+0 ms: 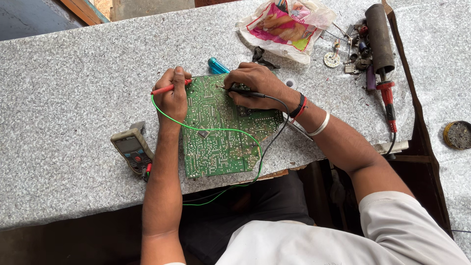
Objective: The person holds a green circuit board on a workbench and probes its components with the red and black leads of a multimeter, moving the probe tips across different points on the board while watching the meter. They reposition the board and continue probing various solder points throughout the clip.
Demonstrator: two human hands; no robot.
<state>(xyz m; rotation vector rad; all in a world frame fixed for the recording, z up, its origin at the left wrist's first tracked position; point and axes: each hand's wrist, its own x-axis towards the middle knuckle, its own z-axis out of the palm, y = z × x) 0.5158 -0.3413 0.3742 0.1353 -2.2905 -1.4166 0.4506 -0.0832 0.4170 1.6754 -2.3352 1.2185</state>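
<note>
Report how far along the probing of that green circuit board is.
Done: the circuit board lies solder side up, and the multimeter sits beside it with leads plugged in. In hand: the left hand holds the red probe at the board's edge; the right hand presses the black probe onto it. Left: the display cannot be read, so no result shows.

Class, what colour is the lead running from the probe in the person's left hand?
Bright green: the lead trails from the red probe across the circuit board, clearest in the head view.
</note>
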